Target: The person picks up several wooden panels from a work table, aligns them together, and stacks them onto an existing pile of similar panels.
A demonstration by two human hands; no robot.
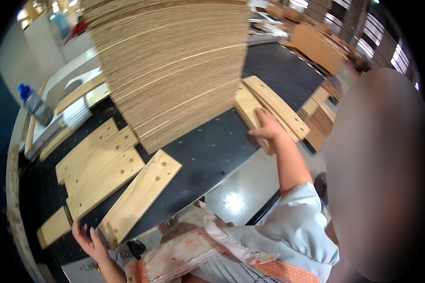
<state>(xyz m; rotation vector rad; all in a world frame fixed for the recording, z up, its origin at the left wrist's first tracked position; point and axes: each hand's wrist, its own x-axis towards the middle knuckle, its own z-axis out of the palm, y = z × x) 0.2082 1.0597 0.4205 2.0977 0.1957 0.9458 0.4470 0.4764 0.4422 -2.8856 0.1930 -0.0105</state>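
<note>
My right hand (pixel 267 125) reaches out to the table's right edge and grips the near end of a light wooden plank (pixel 247 106) that lies beside two similar planks (pixel 276 104). My left hand (pixel 88 239) is at the lower left with its fingers spread. It sits against the near corner of a long drilled plank (pixel 141 195) that lies slanted on the dark perforated table (pixel 212 151). That hand holds nothing. A tall stack of thin brown sheets (pixel 174 70) rises between the two hands at the back.
Several drilled planks (pixel 99 165) lie side by side left of the slanted one, and a short piece (pixel 54 227) lies near the front edge. A water bottle (pixel 34 104) stands far left. Wood stacks (pixel 318 120) stand on the shiny floor (pixel 241 195) to the right. A blurred oval fills the right side.
</note>
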